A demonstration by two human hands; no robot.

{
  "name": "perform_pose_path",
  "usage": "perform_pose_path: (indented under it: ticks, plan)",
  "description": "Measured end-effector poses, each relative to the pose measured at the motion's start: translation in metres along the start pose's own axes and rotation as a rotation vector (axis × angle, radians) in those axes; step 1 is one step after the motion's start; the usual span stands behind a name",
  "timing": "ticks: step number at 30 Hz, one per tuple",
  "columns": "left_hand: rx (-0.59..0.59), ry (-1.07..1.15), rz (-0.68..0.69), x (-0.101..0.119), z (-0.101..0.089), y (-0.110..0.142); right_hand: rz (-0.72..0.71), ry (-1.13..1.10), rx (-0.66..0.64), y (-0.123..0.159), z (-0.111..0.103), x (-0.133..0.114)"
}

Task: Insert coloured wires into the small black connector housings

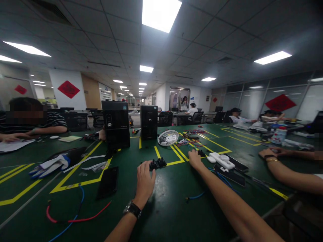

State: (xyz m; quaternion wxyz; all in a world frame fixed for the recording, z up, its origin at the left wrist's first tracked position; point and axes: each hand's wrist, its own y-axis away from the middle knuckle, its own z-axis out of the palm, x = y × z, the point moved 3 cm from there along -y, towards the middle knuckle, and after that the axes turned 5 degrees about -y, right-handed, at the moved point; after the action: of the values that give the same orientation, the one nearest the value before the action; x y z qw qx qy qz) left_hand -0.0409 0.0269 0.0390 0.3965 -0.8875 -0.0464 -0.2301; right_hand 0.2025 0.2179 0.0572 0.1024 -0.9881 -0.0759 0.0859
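A light, level touch at the end of the black block (161, 162) would probably suit it best, without tipping it. The left hand (145, 178) has bent fingers close together, the block at their tips and extending rightward; I cannot tell if they pinch it. Farther out, the right hand (195, 159) curls, its grip unclear, with a small black part (201, 153) just right of its fingers.

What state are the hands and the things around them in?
Left hand: at black block, grip unclear
Right hand: at small black piece, grip unclear
Towers: both upright
Basket: holding items
Dark slab: flat
Glove: crumpled
Red wire: bent, crossing blue wire
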Motion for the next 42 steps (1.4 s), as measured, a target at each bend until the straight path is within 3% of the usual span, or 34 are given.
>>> perform_pose_path:
  ticks: [3,10,15,21,25,28,32,35,38,39,42]
  plan:
    - [-0.074,0.217,-0.036,0.012,0.011,0.006,-0.042,-0.015,-0.005,-0.001,0.001,-0.006]
    - [-0.35,0.538,-0.28,0.018,0.03,0.017,-0.032,-0.101,0.017,-0.003,-0.001,-0.009]
    - [-0.411,0.515,-0.269,0.026,0.03,0.019,-0.089,-0.156,0.021,-0.001,0.006,-0.019]
    - [-0.416,0.506,-0.233,0.029,0.029,0.022,-0.238,-0.252,-0.077,0.001,0.013,-0.039]
    - [-0.415,0.626,-0.322,0.025,0.03,0.021,-0.454,-0.315,-0.164,0.01,-0.007,-0.034]
    - [-0.42,0.938,-0.595,0.024,0.033,0.02,-0.633,-0.363,-0.222,0.036,-0.031,-0.033]
    - [-0.56,1.309,-0.987,0.035,0.035,0.024,-1.045,-0.487,-0.293,0.095,-0.048,-0.065]
    - [-0.683,1.303,-1.021,0.044,0.033,0.028,-1.227,-0.515,-0.28,0.126,-0.045,-0.091]
    - [-0.652,1.295,-0.995,0.043,0.033,0.03,-1.151,-0.515,-0.177,0.127,-0.042,-0.084]
    - [-0.608,1.304,-0.99,0.04,0.033,0.029,-1.04,-0.498,-0.126,0.122,-0.042,-0.073]
    - [-0.406,1.296,-0.974,0.029,0.034,0.025,-0.529,-0.351,0.022,0.099,-0.037,-0.019]
